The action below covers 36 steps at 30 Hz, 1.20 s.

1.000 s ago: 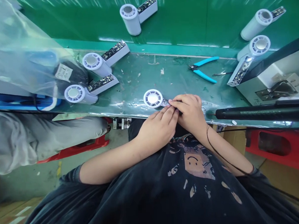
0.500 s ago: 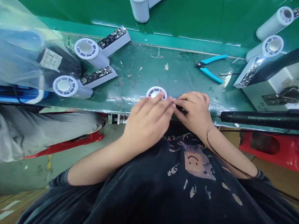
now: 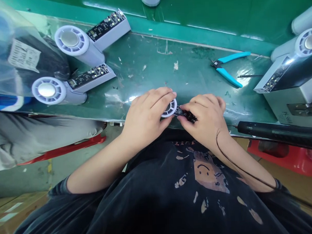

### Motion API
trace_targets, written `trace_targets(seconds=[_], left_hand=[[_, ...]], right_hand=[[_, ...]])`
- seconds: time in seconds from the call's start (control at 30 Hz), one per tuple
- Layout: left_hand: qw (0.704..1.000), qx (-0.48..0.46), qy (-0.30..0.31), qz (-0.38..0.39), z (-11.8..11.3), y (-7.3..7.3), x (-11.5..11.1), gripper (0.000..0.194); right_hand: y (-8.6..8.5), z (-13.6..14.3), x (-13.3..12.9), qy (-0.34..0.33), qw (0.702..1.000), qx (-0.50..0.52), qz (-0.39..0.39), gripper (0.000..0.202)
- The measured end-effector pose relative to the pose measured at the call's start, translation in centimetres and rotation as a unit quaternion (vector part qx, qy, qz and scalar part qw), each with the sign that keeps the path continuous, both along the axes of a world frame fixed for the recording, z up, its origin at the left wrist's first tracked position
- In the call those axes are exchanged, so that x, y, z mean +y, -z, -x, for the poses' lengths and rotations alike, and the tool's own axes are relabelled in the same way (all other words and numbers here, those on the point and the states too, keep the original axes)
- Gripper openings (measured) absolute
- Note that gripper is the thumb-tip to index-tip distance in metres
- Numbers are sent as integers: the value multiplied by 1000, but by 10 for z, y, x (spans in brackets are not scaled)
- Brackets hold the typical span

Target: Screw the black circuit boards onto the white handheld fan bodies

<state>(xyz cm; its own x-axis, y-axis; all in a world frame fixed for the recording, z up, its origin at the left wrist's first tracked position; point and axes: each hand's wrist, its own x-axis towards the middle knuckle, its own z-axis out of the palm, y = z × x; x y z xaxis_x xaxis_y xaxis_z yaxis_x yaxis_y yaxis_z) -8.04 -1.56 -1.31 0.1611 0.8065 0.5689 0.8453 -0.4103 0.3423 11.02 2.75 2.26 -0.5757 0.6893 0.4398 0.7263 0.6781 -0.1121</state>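
Our two hands hold one unit point(image 3: 178, 111), to the left of the cutters point(image 3: 225, 74) and closer to us.
Our left hand point(image 3: 147, 114) curls over its round end point(image 3: 172, 108), with thumb and forefinger a little apart and the end between them. Our right hand point(image 3: 207, 113) has thumb and forefinger almost together, pinching the board point(image 3: 186, 113); the other fingers are bent. How firmly we press, we cannot tell. A black tool point(image 3: 270, 132) lies nearer to us than the cutters, reaching rightward.
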Motion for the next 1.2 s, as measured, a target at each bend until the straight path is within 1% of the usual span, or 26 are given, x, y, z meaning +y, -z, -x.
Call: trace_targets(seconds=[0.2,0.33,0.4,0.47,0.53,0.57,0.63,0.7,0.73,0.83,1.0,1.1,1.2], left_hand=[[1000,-4,8,-4,1,-2,1,39],[1000,-1,10,-5,2,-1,5,39],[1000,8,9,-1,2,-2,3,41],[999,39,-11,-10,0,-5,-4,43],[995,89,-27,-47,-5,-9,-17,43],[990,116,-20,-73,-8,-11,-24,40],[980,159,19,-116,-15,-14,-37,30],[972,191,51,-131,-23,-14,-46,24],[969,203,54,-131,-27,-14,-48,24],[965,230,37,-122,-36,-14,-46,28],[970,227,19,-83,-46,-15,-40,33],[973,221,21,-57,-51,-15,-41,38],[973,227,11,-45,-57,-15,-42,37]], right_hand=[[-2,-1,-2,-14,1000,-12,6,9],[-2,-1,-2,-7,1000,-14,20,11],[0,-2,-2,-2,1000,-9,28,12],[2,-3,-2,2,999,-1,34,13],[5,-4,-1,4,999,7,37,14],[7,-4,-1,6,999,10,40,16],[11,-5,0,13,998,16,52,20],[13,-4,2,23,997,21,68,20],[14,-4,3,27,997,23,75,18],[13,-2,4,38,995,33,91,13],[10,-1,1,46,990,52,121,22],[10,-1,-2,47,987,69,134,26],[10,-1,-3,47,984,89,148,29]])
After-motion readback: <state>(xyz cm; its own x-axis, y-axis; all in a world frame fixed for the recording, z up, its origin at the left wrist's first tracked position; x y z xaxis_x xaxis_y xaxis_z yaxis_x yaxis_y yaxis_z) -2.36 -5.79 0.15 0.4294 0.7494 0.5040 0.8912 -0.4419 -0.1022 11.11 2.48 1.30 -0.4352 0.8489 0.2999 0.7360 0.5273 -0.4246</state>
